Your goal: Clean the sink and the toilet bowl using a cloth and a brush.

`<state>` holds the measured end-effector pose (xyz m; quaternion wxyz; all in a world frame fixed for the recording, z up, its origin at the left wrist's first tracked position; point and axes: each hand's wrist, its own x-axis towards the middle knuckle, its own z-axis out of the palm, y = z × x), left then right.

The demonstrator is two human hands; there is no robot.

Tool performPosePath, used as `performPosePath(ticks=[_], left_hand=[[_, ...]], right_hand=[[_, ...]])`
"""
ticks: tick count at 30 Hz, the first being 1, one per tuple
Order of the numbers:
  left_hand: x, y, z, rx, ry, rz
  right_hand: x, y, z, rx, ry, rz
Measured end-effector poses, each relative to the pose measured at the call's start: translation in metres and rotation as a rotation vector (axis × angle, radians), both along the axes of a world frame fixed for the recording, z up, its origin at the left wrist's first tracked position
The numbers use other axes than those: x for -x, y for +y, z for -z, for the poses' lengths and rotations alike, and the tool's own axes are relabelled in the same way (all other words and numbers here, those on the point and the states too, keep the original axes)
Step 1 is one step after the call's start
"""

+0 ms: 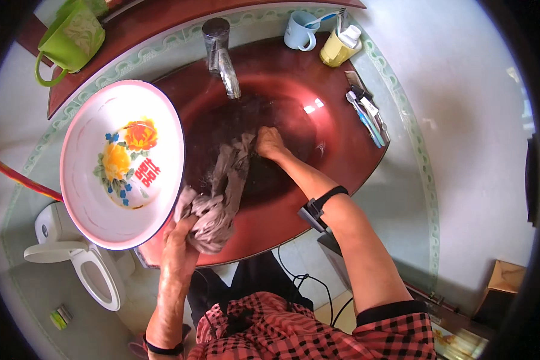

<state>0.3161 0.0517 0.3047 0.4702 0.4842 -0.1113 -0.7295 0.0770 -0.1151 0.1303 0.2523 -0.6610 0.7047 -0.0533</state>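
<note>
A wet grey-brown cloth hangs between my two hands over the red washbasin. Its bunched part is in my left hand, near the front left edge of the basin. My right hand is closed on the cloth's far end, above the middle of the bowl. Dark water appears to lie in the bowl. Behind the hands the metal faucet points down over the basin. At the left, a white enamel basin with a pink rim and painted flowers stands beside the cloth.
A blue mug and a yellow cup with toothbrush and tube stand at the back right. Toothbrushes and a comb lie on the right rim. A green mug sits on the back left ledge. A toilet is lower left.
</note>
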Motion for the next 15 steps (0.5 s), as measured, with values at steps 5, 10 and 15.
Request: performPosePath(ticks=[5,10,15], left_hand=[[-0.025,0.031,-0.028,0.005,-0.103,-0.023],[-0.05,0.052,-0.037,-0.012,-0.152,-0.084],[-0.095,0.074,-0.021,0.001,-0.28,-0.037]], right_hand=[[-0.015,0.004,-0.003,-0.027,-0.141,0.282],[-0.022,-0.001,-0.007,-0.045,-0.029,0.307],[0.009,-0.001,0.022,0.093,-0.002,0.027]])
